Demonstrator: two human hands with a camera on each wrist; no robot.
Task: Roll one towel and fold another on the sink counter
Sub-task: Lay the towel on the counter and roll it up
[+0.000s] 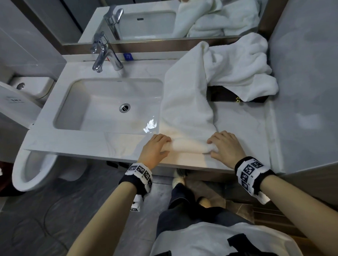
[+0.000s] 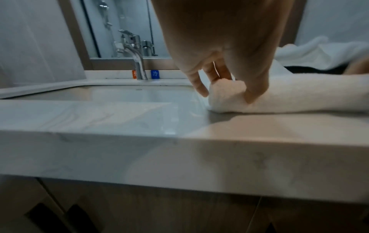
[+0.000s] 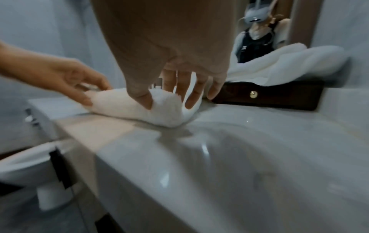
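A long white towel [image 1: 184, 99] lies on the sink counter [image 1: 244, 124], running from the back wall toward me. Its near end is wound into a short roll [image 1: 187, 146] close to the counter's front edge. My left hand [image 1: 164, 146] pinches the roll's left end between thumb and fingers [image 2: 200, 91]. My right hand [image 1: 212, 147] grips the right end [image 3: 166, 108] the same way, thumb in front and fingers behind. A second white towel [image 1: 243, 65] lies crumpled at the back right, draped over a dark wooden box [image 1: 223, 94].
The sink basin [image 1: 80, 97] with a chrome faucet [image 1: 103, 55] lies left of the towel. A mirror [image 1: 154, 21] runs along the back and a wall [image 1: 308, 81] closes the right side. A toilet [image 1: 29, 166] stands lower left. Bare counter shows right of the roll.
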